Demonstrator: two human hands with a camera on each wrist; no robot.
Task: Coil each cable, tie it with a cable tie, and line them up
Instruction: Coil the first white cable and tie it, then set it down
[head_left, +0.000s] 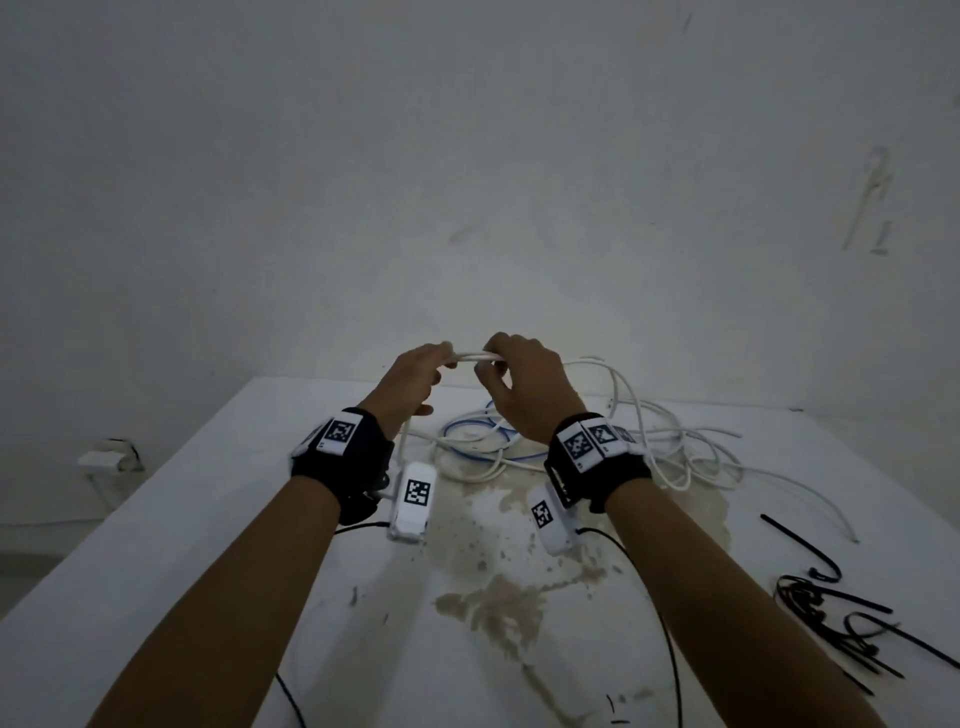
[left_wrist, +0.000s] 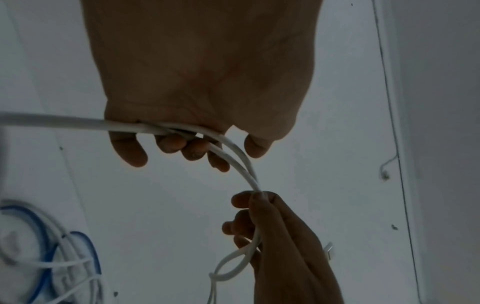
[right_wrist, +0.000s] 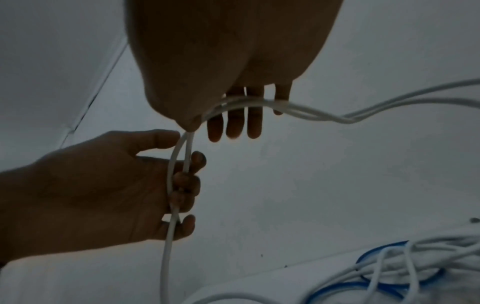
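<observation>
The left hand (head_left: 415, 376) and the right hand (head_left: 524, 387) are holding the white cable (head_left: 475, 357) up in the air above the bench (head_left: 171, 519), each grip curling its fingers round two strands of it, so the coiling step looks like it is only just starting. The rest of the cable is lying loose on the bench with a blue cable (head_left: 480, 441) mixed in. Next, the hands will likely need to pull in more cable and make another loop, and the black cable ties (head_left: 831, 613) are waiting near the right side.
</observation>
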